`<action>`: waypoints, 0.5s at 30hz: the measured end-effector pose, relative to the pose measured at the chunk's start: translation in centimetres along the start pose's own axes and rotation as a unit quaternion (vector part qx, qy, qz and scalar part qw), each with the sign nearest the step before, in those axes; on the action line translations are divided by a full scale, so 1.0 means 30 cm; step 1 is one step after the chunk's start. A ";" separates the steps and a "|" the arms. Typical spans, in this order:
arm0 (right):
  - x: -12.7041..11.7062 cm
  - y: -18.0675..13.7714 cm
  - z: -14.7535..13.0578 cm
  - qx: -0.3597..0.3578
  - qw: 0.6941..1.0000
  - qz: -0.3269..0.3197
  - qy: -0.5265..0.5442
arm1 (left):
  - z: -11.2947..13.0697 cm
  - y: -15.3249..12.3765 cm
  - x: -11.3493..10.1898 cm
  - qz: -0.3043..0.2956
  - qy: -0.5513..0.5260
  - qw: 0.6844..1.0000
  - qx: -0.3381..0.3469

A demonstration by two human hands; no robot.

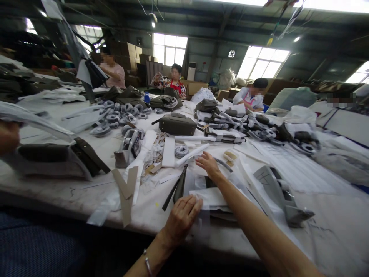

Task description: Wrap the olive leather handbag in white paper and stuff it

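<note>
A dark handbag (179, 185) lies on the table right before me, partly covered by a white wrapping sheet (211, 195). My left hand (184, 213) is closed at the sheet's near left corner, fingers curled over its edge. Past the bag's far side, my right hand (210, 166) reaches out with fingers stretched and nothing in them. It is close to a rolled white strip (192, 154) and a grey curved handle (224, 164). My right forearm hides part of the bag.
Grey tape dispensers (281, 196) stand right and left. Cardboard strips (126, 196) lie at the near edge. A wrapped handbag (54, 157) is beside another person's hand (8, 137). A finished dark bag (177, 124), wrapped handles (115, 115) and several co-workers are farther back.
</note>
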State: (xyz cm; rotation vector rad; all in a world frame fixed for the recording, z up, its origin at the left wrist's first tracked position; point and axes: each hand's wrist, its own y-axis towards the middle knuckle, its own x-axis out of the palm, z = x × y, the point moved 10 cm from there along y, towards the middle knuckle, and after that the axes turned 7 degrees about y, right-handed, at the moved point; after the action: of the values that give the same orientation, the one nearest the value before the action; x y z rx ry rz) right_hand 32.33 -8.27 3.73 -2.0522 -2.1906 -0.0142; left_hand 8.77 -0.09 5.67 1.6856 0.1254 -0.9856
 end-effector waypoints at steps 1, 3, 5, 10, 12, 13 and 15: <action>-0.018 -0.021 -0.049 -0.021 1.000 0.005 0.020 | -0.005 -0.001 -0.004 0.007 -0.003 1.000 -0.006; -0.070 -0.091 -0.155 -0.059 0.996 0.003 0.064 | -0.023 -0.005 -0.013 0.025 -0.013 0.999 -0.028; -0.125 -0.201 -0.229 -0.053 0.994 -0.041 0.085 | -0.054 -0.013 -0.024 0.046 -0.029 0.997 -0.062; -0.255 -0.622 -0.141 0.119 0.957 -0.266 0.007 | -0.124 -0.034 -0.040 0.090 -0.083 0.984 -0.131; -0.317 -0.751 -0.014 0.191 0.930 -0.311 -0.038 | -0.147 -0.038 -0.049 0.101 -0.099 0.978 -0.154; -0.347 -0.777 0.054 0.214 0.924 -0.309 -0.064 | -0.163 -0.042 -0.054 0.107 -0.106 0.974 -0.171; -0.396 -0.733 0.154 0.202 0.939 -0.247 -0.127 | -0.197 -0.054 -0.064 0.119 -0.120 0.963 -0.212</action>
State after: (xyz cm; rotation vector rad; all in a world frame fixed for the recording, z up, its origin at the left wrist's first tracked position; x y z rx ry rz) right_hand 10.76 -21.13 -0.20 -1.3143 -2.5344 0.6214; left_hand 9.84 6.22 5.86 1.1512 -0.0270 -0.8994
